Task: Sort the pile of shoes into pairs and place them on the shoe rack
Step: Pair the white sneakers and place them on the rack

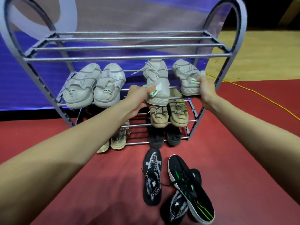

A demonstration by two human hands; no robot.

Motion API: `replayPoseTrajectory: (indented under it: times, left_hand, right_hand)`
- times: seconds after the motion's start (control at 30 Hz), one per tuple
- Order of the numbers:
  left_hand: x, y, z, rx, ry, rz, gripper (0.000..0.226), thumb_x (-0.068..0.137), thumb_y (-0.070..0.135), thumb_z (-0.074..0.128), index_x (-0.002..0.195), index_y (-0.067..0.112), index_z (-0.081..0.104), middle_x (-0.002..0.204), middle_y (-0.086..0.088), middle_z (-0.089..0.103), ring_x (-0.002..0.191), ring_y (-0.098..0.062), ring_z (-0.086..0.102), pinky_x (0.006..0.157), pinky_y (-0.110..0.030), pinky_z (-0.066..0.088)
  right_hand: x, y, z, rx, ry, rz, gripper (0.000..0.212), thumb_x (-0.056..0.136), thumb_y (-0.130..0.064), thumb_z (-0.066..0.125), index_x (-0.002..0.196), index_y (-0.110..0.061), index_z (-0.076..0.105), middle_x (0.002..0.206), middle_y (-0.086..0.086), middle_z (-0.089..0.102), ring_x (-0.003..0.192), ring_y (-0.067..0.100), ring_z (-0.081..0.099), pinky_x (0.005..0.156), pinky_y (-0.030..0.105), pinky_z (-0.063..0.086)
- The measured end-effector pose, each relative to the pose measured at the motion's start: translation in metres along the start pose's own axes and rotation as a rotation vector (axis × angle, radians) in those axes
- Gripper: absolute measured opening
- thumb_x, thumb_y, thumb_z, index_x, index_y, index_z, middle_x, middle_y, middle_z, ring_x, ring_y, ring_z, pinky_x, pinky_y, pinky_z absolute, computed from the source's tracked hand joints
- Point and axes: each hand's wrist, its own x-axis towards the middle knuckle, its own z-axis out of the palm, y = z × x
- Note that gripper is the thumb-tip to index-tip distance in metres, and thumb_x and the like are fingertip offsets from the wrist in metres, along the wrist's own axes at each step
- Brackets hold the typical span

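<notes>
Grey metal tube shoe rack with arched ends (123,57) standing on red floor (235,143); top tier bare. Second tier: pair of off-white chunky trainers (94,86) at left, toes outward. Left hand (138,96) closed around heel of pale grey laced sneaker with green heel mark (156,82), resting on second-tier bars right of centre. Right hand (206,88) gripping heel of matching pale grey sneaker (186,77), just beside the first, at right end. Lower tiers: beige laced pair (168,116), black pair (164,137), cream pair (113,142) partly hidden by left forearm. On floor before rack: black-and-grey patterned shoe (151,177), its mate (177,207) under a black shoe with green stripes (190,185) lying tilted.
</notes>
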Motion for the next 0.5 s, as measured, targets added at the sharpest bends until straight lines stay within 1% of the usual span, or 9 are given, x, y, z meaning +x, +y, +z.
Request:
replayPoseTrajectory:
  times: [0.07, 0.1, 0.17, 0.23, 0.3, 0.37, 0.4, 0.43, 0.5]
  left_hand:
    - [0.007, 0.002, 0.003, 0.009, 0.0, 0.001, 0.037, 0.09, 0.008, 0.06, 0.122, -0.011, 0.054, 0.105, -0.018, 0.069, 0.082, -0.022, 0.069, 0.074, -0.037, 0.06]
    - [0.011, 0.002, 0.004, 0.009, 0.0, -0.001, 0.039, 0.089, 0.008, 0.06, 0.123, -0.011, 0.053, 0.108, -0.019, 0.069, 0.083, -0.023, 0.07, 0.071, -0.036, 0.06]
    - [0.019, 0.001, 0.01, -0.003, -0.003, -0.008, 0.043, 0.089, 0.009, 0.061, 0.126, -0.01, 0.049, 0.116, -0.023, 0.066, 0.087, -0.025, 0.07, 0.069, -0.037, 0.061]
    - [0.026, 0.0, 0.017, -0.023, -0.001, -0.015, 0.045, 0.089, 0.01, 0.06, 0.128, -0.009, 0.045, 0.119, -0.025, 0.064, 0.092, -0.028, 0.07, 0.073, -0.04, 0.061]
    - [0.031, -0.001, 0.025, -0.03, 0.006, -0.021, 0.044, 0.09, 0.01, 0.059, 0.128, -0.008, 0.045, 0.119, -0.024, 0.064, 0.094, -0.029, 0.069, 0.081, -0.043, 0.059]
    - [0.036, -0.002, 0.033, -0.033, 0.023, -0.026, 0.041, 0.091, 0.009, 0.057, 0.128, -0.007, 0.046, 0.12, -0.023, 0.064, 0.094, -0.029, 0.068, 0.086, -0.045, 0.057]
    - [0.039, -0.003, 0.036, -0.029, 0.034, -0.034, 0.041, 0.091, 0.009, 0.057, 0.127, -0.007, 0.047, 0.12, -0.023, 0.064, 0.095, -0.03, 0.068, 0.088, -0.046, 0.056]
    - [0.041, -0.004, 0.039, -0.016, 0.045, -0.043, 0.041, 0.09, 0.01, 0.057, 0.127, -0.006, 0.047, 0.121, -0.022, 0.063, 0.098, -0.03, 0.068, 0.09, -0.048, 0.056]
    - [0.046, -0.007, 0.042, 0.022, 0.049, -0.054, 0.043, 0.09, 0.014, 0.057, 0.128, -0.004, 0.047, 0.122, -0.021, 0.063, 0.1, -0.03, 0.068, 0.087, -0.049, 0.057]
  right_hand:
    - [0.009, 0.007, 0.0, -0.03, -0.014, 0.004, 0.08, 0.049, -0.041, 0.049, 0.122, -0.008, 0.051, 0.111, 0.011, 0.065, 0.102, 0.028, 0.063, 0.093, 0.046, 0.051]
    - [0.009, 0.008, 0.001, -0.05, -0.03, 0.005, 0.079, 0.05, -0.041, 0.047, 0.122, -0.006, 0.052, 0.108, 0.009, 0.064, 0.099, 0.026, 0.062, 0.089, 0.041, 0.05]
    - [-0.022, -0.006, 0.002, -0.114, -0.052, -0.009, 0.069, 0.06, -0.038, 0.042, 0.118, -0.003, 0.054, 0.098, 0.008, 0.059, 0.089, 0.022, 0.056, 0.079, 0.036, 0.042]
    - [-0.042, -0.015, 0.004, -0.168, -0.048, -0.041, 0.05, 0.076, -0.033, 0.035, 0.109, -0.003, 0.056, 0.095, 0.01, 0.056, 0.083, 0.021, 0.05, 0.074, 0.034, 0.036]
    - [-0.044, -0.015, 0.004, -0.218, -0.035, -0.089, 0.031, 0.09, -0.025, 0.029, 0.098, -0.007, 0.053, 0.092, 0.011, 0.052, 0.081, 0.021, 0.045, 0.072, 0.033, 0.033]
    - [-0.042, -0.013, 0.001, -0.275, -0.018, -0.134, 0.031, 0.094, -0.024, 0.026, 0.098, -0.008, 0.051, 0.093, 0.012, 0.05, 0.084, 0.022, 0.045, 0.071, 0.033, 0.033]
    - [-0.043, -0.011, -0.001, -0.319, -0.008, -0.151, 0.035, 0.095, -0.025, 0.025, 0.101, -0.005, 0.053, 0.094, 0.012, 0.049, 0.086, 0.023, 0.044, 0.073, 0.034, 0.034]
    - [-0.045, -0.01, -0.004, -0.376, 0.005, -0.162, 0.041, 0.096, -0.026, 0.023, 0.106, -0.001, 0.054, 0.096, 0.013, 0.048, 0.09, 0.025, 0.043, 0.081, 0.036, 0.036]
    - [-0.049, -0.008, -0.009, -0.489, 0.023, -0.159, 0.048, 0.099, -0.025, 0.02, 0.113, 0.007, 0.053, 0.102, 0.02, 0.051, 0.098, 0.032, 0.041, 0.101, 0.04, 0.028]
